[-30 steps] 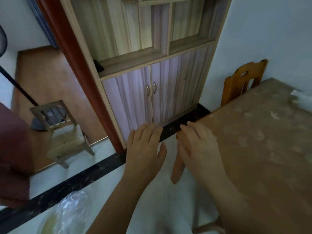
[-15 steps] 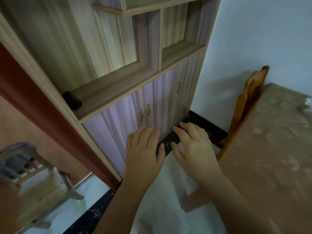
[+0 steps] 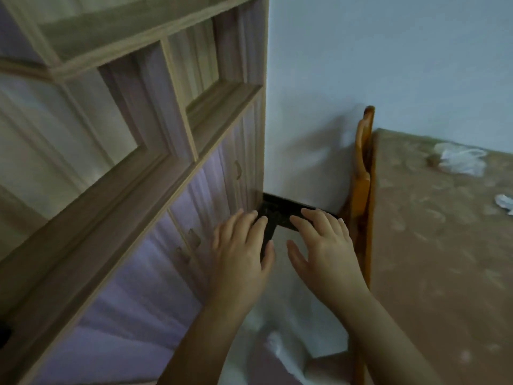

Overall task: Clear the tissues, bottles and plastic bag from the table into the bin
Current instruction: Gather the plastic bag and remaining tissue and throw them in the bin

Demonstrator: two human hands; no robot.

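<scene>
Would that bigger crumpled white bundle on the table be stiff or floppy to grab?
Probably floppy: the white bundle lies in loose crumpled folds, like thin plastic or tissue. Likely very light, so a push might just slide it along the table. Rolling seems unlikely.

left hand (image 3: 240, 254) flat, empty | right hand (image 3: 323, 250) flat, empty | tissues (image 3: 459, 161) on table (image 3: 444, 273)

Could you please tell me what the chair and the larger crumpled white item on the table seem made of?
The chair looks like varnished wood: orange-brown with a glossy sheen. The larger white item seems thin plastic, perhaps a bag: translucent, crinkled; blur leaves tissue possible.
</scene>
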